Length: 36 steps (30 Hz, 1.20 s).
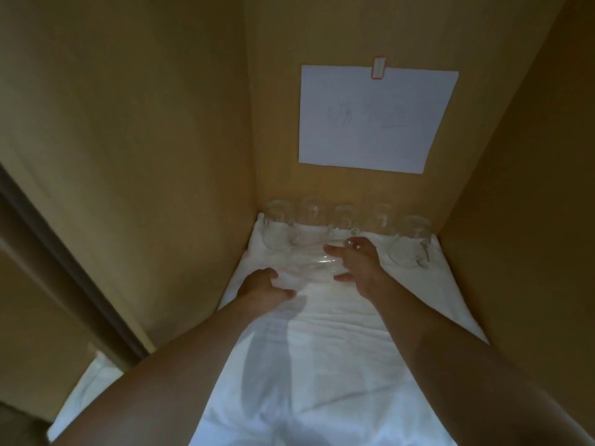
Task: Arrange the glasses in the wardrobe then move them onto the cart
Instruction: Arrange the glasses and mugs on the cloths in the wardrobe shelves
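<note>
Five clear glass mugs [346, 223] stand in a row along the back edge of the wardrobe [161, 140] shelf. A sixth glass [325, 265] sits just in front, near the middle.

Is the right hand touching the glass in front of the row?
Touching. The head view shows the right hand with fingers and thumb curled around the glass, no gap visible; the left hand holds the other side.
</note>
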{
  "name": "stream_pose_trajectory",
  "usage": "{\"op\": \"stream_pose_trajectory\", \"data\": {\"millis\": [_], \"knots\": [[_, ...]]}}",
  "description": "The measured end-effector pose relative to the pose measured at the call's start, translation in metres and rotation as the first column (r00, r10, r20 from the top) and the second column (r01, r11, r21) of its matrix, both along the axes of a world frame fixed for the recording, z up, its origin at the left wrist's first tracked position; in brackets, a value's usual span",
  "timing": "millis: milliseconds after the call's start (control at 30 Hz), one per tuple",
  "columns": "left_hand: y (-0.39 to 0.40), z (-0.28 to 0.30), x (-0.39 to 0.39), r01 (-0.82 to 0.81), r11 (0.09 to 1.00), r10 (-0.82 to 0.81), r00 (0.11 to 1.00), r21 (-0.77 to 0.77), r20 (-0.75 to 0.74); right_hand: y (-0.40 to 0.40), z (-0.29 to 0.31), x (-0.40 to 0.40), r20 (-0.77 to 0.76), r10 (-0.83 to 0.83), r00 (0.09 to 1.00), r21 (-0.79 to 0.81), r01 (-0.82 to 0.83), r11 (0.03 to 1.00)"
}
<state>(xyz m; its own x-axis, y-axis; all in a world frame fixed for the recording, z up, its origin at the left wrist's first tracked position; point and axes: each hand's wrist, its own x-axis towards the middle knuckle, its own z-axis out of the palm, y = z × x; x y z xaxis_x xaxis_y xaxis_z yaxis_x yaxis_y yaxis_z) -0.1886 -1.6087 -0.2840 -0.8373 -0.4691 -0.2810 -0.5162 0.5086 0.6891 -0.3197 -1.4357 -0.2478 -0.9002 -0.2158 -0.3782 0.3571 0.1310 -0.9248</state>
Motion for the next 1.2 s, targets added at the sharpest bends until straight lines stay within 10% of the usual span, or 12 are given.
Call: {"op": "stream_pose_trajectory", "data": {"millis": [200,600,967,1200], "knots": [[-0.009,-0.021,0.028,0.268,0.946,-0.245,0.959,-0.183,0.141,-0.062,0.011,0.006,-0.476,0.415,0.775,0.509,-0.141,0.849],[-0.018,-0.030,0.033,0.340,0.894,-0.308,0.939,-0.291,0.152,-0.132,0.016,0.000,-0.494,0.694,0.524,0.754,-0.139,0.642],[-0.019,-0.026,0.026,0.355,0.883,-0.310,0.932,-0.308,0.187,-0.146,0.011,0.003,-0.483,0.746,0.459,0.789,-0.140,0.598],[-0.018,-0.022,0.024,0.334,0.899,-0.285,0.937,-0.283,0.202,-0.114,0.003,0.008,-0.475,0.645,0.599,0.729,-0.143,0.670]]}}
